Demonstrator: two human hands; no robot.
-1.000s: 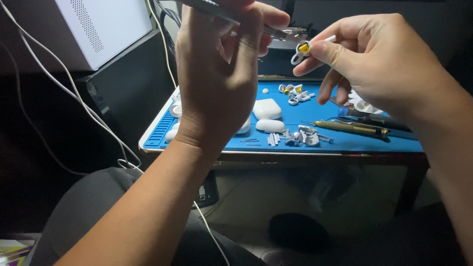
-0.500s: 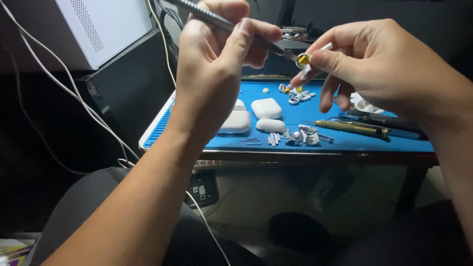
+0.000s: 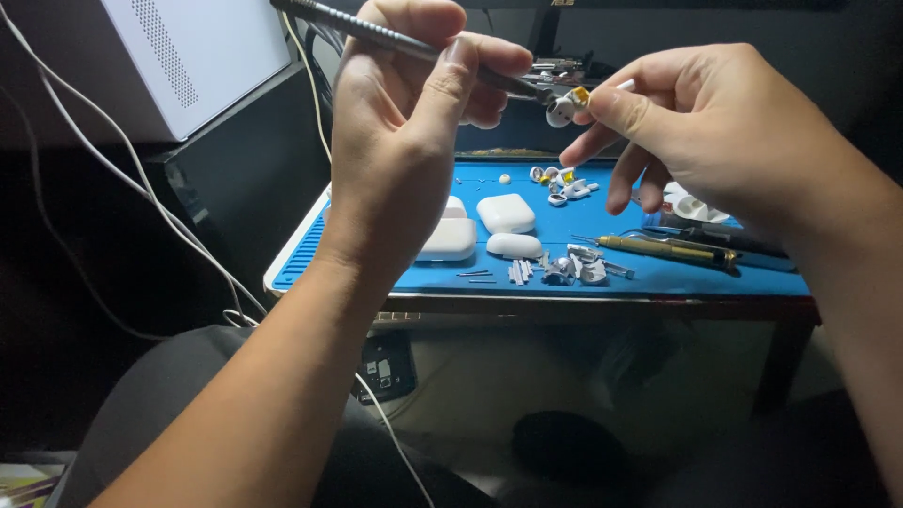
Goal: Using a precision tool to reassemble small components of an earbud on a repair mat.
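Note:
My left hand (image 3: 414,141) is raised above the desk and grips a slim dark metal tool (image 3: 395,38) like a pen, its tip pointing right. The tip touches a small white earbud (image 3: 562,111) with a yellow part, which my right hand (image 3: 724,132) pinches between thumb and forefinger. Both hands hover over a blue work mat (image 3: 658,273). On the mat below lie white earbud case halves (image 3: 505,213), a white oval shell (image 3: 514,246) and several tiny white and metal earbud parts (image 3: 574,268).
A brass-coloured tool (image 3: 668,249) and a dark tool (image 3: 734,240) lie on the mat's right side. A white box (image 3: 202,56) stands at the back left, with white cables (image 3: 141,198) hanging beside it. The table's front edge (image 3: 564,306) faces my lap.
Both hands have shifted slightly right and kept their grips; the tool tip stays at the earbud. The white case pieces on the mat show more from behind my left hand.

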